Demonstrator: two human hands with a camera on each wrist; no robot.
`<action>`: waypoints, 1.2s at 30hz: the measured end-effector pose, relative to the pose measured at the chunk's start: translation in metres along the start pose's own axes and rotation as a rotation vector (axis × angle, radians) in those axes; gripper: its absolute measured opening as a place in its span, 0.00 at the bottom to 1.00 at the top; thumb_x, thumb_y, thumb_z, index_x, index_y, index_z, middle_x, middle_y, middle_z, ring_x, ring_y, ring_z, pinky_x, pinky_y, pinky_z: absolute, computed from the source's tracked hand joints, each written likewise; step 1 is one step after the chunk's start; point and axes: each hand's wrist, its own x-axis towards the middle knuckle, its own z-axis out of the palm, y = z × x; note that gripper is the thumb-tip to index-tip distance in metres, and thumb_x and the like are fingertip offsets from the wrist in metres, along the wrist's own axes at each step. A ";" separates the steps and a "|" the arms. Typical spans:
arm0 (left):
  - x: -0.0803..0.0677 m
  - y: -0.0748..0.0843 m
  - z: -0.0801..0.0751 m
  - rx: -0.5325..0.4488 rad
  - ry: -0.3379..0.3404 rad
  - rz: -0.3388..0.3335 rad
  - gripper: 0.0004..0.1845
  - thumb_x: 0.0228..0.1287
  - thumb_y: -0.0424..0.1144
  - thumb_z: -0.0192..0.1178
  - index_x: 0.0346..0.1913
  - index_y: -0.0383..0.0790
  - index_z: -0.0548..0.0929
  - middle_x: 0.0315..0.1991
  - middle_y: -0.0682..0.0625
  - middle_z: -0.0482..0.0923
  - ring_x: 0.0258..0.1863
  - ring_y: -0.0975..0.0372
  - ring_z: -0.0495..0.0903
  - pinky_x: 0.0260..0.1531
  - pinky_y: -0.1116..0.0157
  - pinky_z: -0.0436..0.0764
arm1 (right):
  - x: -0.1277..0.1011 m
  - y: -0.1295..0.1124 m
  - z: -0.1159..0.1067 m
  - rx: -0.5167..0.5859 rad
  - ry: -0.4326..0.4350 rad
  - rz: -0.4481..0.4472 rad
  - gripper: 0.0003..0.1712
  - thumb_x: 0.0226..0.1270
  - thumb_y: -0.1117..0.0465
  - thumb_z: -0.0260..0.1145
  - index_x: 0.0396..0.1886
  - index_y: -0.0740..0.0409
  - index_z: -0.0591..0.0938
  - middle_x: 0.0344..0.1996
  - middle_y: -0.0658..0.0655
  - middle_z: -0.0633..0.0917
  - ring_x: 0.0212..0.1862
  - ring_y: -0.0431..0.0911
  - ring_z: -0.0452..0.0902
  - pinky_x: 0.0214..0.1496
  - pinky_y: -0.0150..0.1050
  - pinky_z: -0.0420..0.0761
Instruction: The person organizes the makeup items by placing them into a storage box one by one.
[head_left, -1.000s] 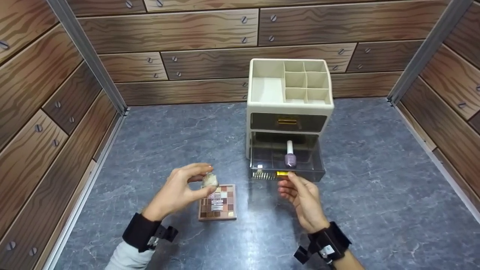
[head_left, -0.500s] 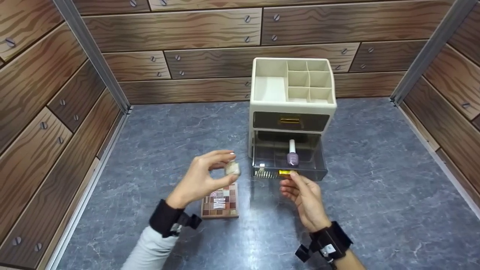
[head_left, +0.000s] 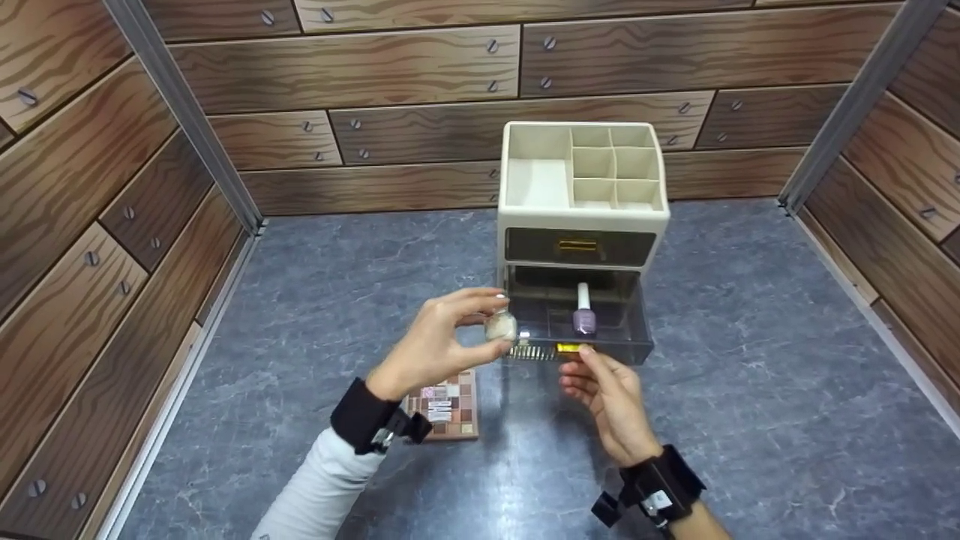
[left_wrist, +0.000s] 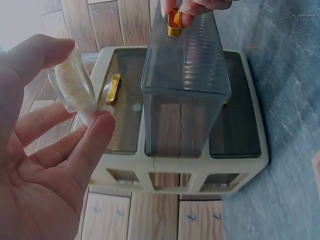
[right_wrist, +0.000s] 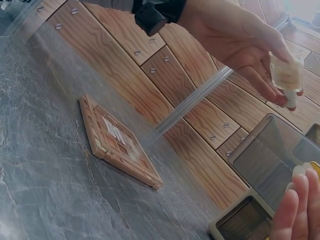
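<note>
My left hand (head_left: 442, 337) pinches a small glass nail polish bottle (head_left: 501, 327) between thumb and fingertips. In the left wrist view the bottle (left_wrist: 73, 82) has pale cream contents and a white cap. It is at the left front corner of a pulled-out, see-through drawer (head_left: 619, 349). My right hand (head_left: 611, 405) grips that drawer's gold handle (head_left: 568, 348), thumb on the front. A purple nail polish bottle (head_left: 584, 321) with a white cap lies inside the drawer. The drawer belongs to a cream organizer (head_left: 585, 217), between a dark upper drawer (head_left: 536, 246) and a lower one (left_wrist: 235, 120).
An eyeshadow palette (head_left: 454, 420) lies on the grey marbled table (head_left: 337, 277), partly under the left wrist in the head view. Divided compartments (head_left: 615, 166) top the organizer. Wood-patterned walls (head_left: 405, 67) enclose the back and sides.
My left hand has carried the pale bottle rightward and up, from over the palette to the drawer's left corner. The right hand has kept its grip on the handle; the drawer stays out.
</note>
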 end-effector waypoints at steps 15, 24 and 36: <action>0.037 -0.008 0.020 0.110 -0.077 0.012 0.28 0.56 0.45 0.69 0.59 0.39 0.77 0.64 0.43 0.71 0.50 0.60 0.80 0.51 0.68 0.79 | 0.002 0.001 -0.003 -0.014 -0.010 -0.002 0.12 0.69 0.57 0.62 0.36 0.63 0.81 0.27 0.57 0.85 0.28 0.45 0.81 0.32 0.34 0.83; 0.052 -0.011 0.031 0.205 -0.130 -0.001 0.30 0.55 0.46 0.70 0.60 0.39 0.77 0.64 0.43 0.70 0.54 0.59 0.79 0.54 0.72 0.76 | 0.001 0.002 -0.003 -0.012 -0.029 -0.003 0.11 0.69 0.57 0.61 0.37 0.63 0.81 0.28 0.56 0.85 0.29 0.45 0.82 0.33 0.35 0.83; 0.080 -0.013 0.048 0.391 -0.209 -0.017 0.30 0.53 0.46 0.71 0.58 0.36 0.78 0.58 0.44 0.78 0.52 0.58 0.80 0.55 0.67 0.76 | 0.001 0.002 -0.003 -0.023 -0.015 -0.007 0.11 0.69 0.58 0.61 0.36 0.63 0.81 0.27 0.57 0.85 0.29 0.45 0.81 0.33 0.35 0.83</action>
